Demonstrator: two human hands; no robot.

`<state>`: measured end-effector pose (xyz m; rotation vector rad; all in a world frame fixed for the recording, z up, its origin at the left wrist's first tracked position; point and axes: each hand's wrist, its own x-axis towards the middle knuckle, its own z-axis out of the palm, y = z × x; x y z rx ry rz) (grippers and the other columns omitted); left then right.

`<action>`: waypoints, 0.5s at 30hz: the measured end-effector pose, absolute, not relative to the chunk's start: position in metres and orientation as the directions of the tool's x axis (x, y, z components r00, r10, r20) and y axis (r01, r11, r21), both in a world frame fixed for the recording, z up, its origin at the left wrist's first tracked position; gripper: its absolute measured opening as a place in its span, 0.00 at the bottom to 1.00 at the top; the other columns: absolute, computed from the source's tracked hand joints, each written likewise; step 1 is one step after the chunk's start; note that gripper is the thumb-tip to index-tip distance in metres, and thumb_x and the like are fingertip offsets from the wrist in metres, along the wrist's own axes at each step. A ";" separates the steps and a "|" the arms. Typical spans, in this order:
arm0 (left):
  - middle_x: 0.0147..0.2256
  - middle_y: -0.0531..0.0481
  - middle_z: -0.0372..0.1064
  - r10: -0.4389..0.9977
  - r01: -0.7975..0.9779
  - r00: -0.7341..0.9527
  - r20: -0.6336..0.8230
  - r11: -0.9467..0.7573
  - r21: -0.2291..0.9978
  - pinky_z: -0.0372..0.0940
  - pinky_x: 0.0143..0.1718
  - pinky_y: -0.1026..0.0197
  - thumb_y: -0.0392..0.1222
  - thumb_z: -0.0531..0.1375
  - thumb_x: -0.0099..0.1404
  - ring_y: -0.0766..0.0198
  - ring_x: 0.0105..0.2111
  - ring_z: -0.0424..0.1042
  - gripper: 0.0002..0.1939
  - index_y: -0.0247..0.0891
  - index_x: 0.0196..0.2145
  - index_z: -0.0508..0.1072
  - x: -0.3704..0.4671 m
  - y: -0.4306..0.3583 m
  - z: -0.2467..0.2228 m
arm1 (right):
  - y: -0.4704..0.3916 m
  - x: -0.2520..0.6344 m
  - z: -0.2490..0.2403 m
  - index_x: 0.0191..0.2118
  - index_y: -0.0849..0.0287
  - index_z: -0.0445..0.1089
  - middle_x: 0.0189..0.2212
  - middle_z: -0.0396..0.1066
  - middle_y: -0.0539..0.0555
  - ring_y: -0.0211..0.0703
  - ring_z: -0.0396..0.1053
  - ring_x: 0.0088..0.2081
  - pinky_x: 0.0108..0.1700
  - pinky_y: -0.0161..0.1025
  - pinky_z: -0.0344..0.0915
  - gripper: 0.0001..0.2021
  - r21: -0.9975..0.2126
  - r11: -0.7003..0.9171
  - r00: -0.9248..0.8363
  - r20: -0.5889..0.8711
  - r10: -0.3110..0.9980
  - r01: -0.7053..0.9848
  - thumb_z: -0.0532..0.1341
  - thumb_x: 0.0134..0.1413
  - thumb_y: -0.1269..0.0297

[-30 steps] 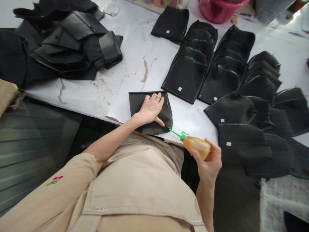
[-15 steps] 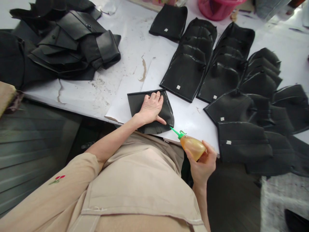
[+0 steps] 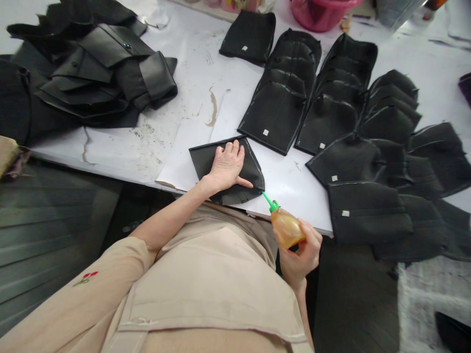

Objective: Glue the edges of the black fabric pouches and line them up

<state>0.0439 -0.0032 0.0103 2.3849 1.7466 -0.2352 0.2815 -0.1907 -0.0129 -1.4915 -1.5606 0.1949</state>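
A black fabric piece [image 3: 206, 159] lies at the table's front edge. My left hand [image 3: 228, 169] rests flat on it, thumb stretched toward its right corner, the other fingers near the top edge. In my right hand [image 3: 300, 252] is an amber squeeze bottle [image 3: 287, 229] with a green nozzle. The nozzle tip points up and left and is at the piece's lower right corner; whether it touches is too small to tell.
Overlapping black pieces [image 3: 275, 115] with small white tags spread across the right of the white table [image 3: 184, 110]. A heap of black pieces [image 3: 91, 73] lies at the left. A pink basket [image 3: 320, 14] stands at the back.
The bottle and my right hand have shifted slightly left, and the bottle points more steeply upward. My left hand stays on the black piece. The whole view has moved slightly.
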 end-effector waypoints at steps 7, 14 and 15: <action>0.72 0.19 0.49 0.932 0.955 0.295 -0.212 -0.292 0.044 0.55 0.62 0.43 0.75 0.66 0.58 0.30 0.66 0.57 0.63 0.23 0.72 0.56 0.043 -0.004 0.005 | -0.188 0.279 -0.008 0.60 0.53 0.67 0.50 0.73 0.60 0.59 0.76 0.50 0.50 0.58 0.78 0.32 -0.689 0.207 0.205 0.465 0.861 0.695 0.77 0.53 0.59; 0.71 0.19 0.50 0.938 0.959 0.285 -0.199 -0.280 0.054 0.56 0.61 0.43 0.76 0.66 0.58 0.30 0.66 0.58 0.63 0.23 0.72 0.57 0.045 -0.004 0.005 | -0.185 0.279 -0.005 0.59 0.55 0.67 0.49 0.72 0.60 0.57 0.76 0.49 0.48 0.55 0.78 0.31 -0.712 0.184 0.251 0.459 0.852 0.677 0.77 0.53 0.58; 0.71 0.19 0.50 0.937 0.959 0.285 -0.202 -0.279 0.056 0.56 0.61 0.43 0.76 0.66 0.57 0.30 0.66 0.58 0.63 0.23 0.72 0.56 0.045 -0.004 0.005 | -0.185 0.279 -0.005 0.59 0.55 0.67 0.49 0.72 0.60 0.57 0.76 0.49 0.48 0.55 0.79 0.31 -0.718 0.177 0.256 0.450 0.855 0.674 0.77 0.53 0.58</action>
